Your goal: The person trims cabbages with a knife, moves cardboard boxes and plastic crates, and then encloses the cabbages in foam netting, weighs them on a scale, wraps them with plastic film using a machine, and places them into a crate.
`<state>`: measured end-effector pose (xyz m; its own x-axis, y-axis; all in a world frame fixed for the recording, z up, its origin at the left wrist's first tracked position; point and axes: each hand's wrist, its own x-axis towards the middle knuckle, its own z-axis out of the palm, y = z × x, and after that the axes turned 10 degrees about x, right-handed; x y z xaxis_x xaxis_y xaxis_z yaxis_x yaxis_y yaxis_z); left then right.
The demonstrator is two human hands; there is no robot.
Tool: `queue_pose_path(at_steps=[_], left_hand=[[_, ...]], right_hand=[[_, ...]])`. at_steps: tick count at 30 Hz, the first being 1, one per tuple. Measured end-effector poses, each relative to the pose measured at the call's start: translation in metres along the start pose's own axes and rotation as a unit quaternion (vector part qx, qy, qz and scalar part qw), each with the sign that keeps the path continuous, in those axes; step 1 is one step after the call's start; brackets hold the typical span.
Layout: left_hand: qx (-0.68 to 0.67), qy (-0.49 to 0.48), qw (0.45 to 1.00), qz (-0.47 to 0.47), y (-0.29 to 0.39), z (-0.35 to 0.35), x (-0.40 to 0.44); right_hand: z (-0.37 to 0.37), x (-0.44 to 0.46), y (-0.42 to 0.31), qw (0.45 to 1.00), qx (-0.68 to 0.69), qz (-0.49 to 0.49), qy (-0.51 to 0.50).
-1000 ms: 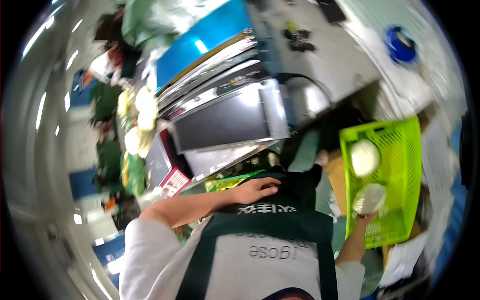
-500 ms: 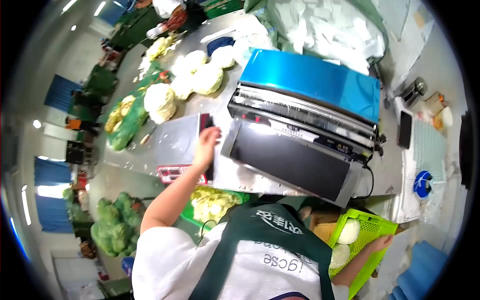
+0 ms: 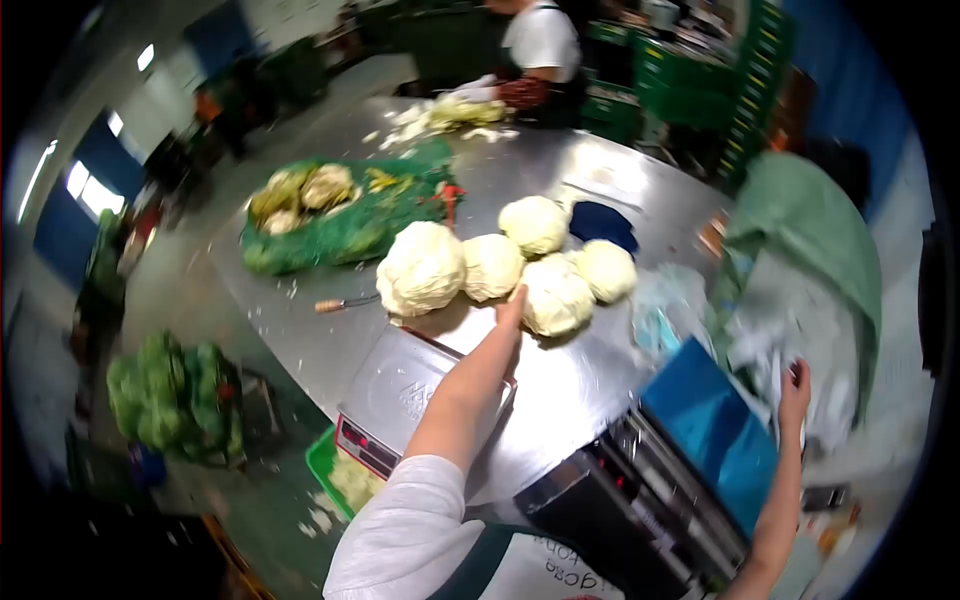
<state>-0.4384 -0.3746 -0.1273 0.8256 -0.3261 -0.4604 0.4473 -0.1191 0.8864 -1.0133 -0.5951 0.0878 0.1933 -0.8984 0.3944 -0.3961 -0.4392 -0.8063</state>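
Observation:
My left hand (image 3: 510,308) reaches across the scale and touches the left side of a pale, trimmed cabbage (image 3: 558,297). Its visible fingers are stretched out against the leaves; the rest are hidden. Around it sit other pale cabbages: a large one (image 3: 421,268) at the left, a smaller one (image 3: 492,267) beside it, one behind (image 3: 533,224) and one to the right (image 3: 607,270). Off to the right, my right hand (image 3: 796,385) hangs by a green sack (image 3: 800,215) of white plastic pieces. Its fingers are blurred, so its grip is unclear.
A scale (image 3: 395,385) lies under my left forearm. A blue-topped wrapping machine (image 3: 710,425) stands at the lower right. Further back are a green net bag (image 3: 350,240) of cabbages, a wooden-handled knife (image 3: 330,305) and a dark blue cloth (image 3: 603,226). A co-worker (image 3: 543,45) stands across the table.
My view has turned toward the cabbages. My left hand has gone from the scale's edge to a cabbage. My right hand has moved from the lime-green crate to beside the green sack.

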Motion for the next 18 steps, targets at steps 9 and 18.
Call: queue_pose_path(at_steps=[9, 18], left_hand=[[0.169, 0.043, 0.979, 0.106, 0.010, 0.021, -0.064], [0.252, 0.026, 0.928, 0.272, 0.044, 0.042, -0.145]], right_hand=[[0.045, 0.138, 0.078, 0.990, 0.046, 0.131, -0.029], [0.062, 0.140, 0.088, 0.964, -0.258, 0.048, 0.034]])
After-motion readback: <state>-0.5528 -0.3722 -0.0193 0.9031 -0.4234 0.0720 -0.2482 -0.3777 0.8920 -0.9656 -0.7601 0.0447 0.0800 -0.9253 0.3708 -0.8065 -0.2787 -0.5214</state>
